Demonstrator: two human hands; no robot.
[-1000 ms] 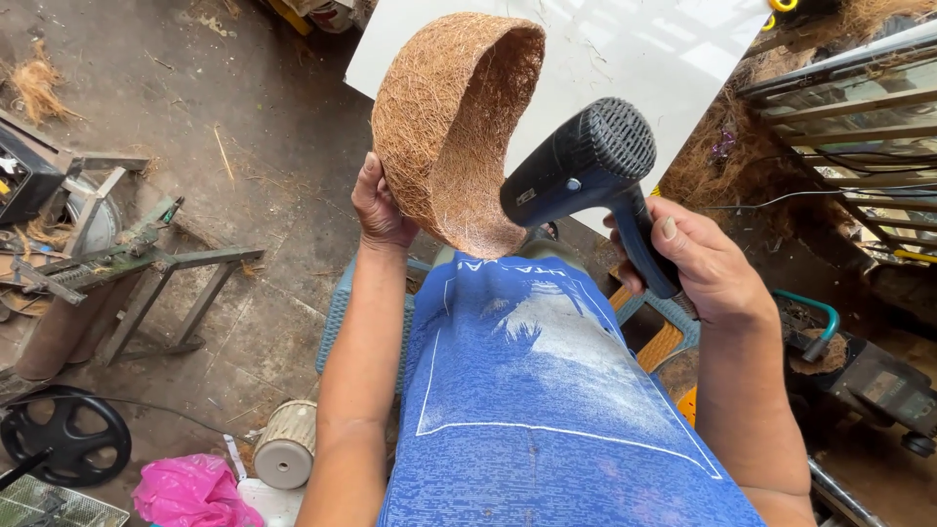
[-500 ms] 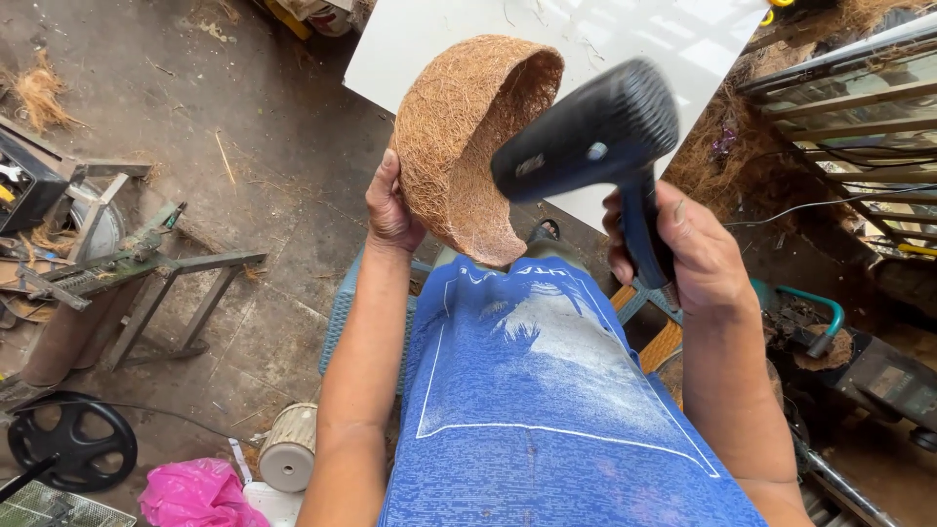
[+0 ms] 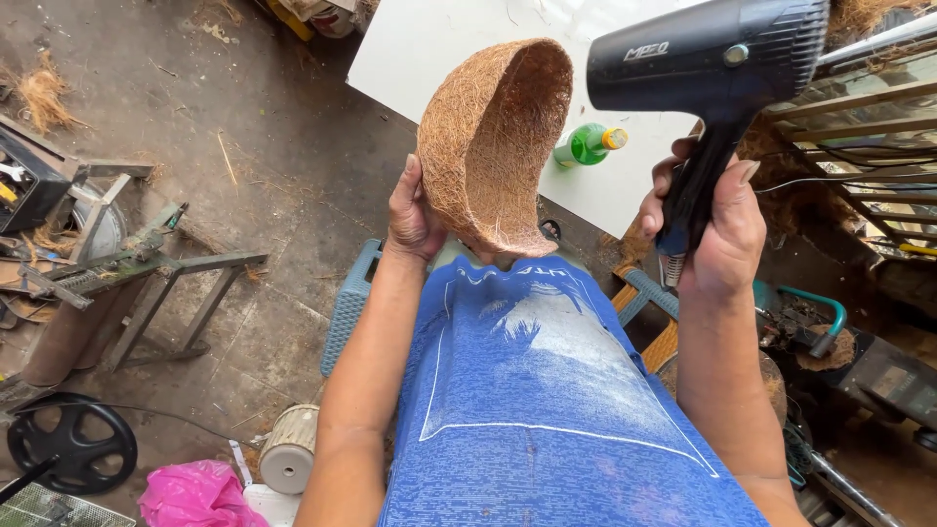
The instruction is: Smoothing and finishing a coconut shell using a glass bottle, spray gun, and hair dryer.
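Note:
My left hand (image 3: 412,212) grips the lower rim of a brown coconut-fibre bowl (image 3: 488,137), held on its side with the hollow facing right. My right hand (image 3: 717,229) is wrapped around the handle of a black hair dryer (image 3: 708,68), whose barrel sits above and to the right of the bowl, with the nozzle end pointing left toward the hollow. A gap separates dryer and bowl. A blue garment (image 3: 547,400) covers my lap below both hands.
A white table (image 3: 429,49) stands behind the bowl with a green bottle (image 3: 589,143) lying on it. A metal stand (image 3: 146,273) and a black wheel (image 3: 70,447) are at the left. A pink bag (image 3: 195,493) and a small pot (image 3: 288,449) lie bottom left. Shelving (image 3: 869,107) fills the right.
The hair dryer has risen and swung right, away from the bowl's hollow. The bowl has shifted slightly right and now shows its open side more.

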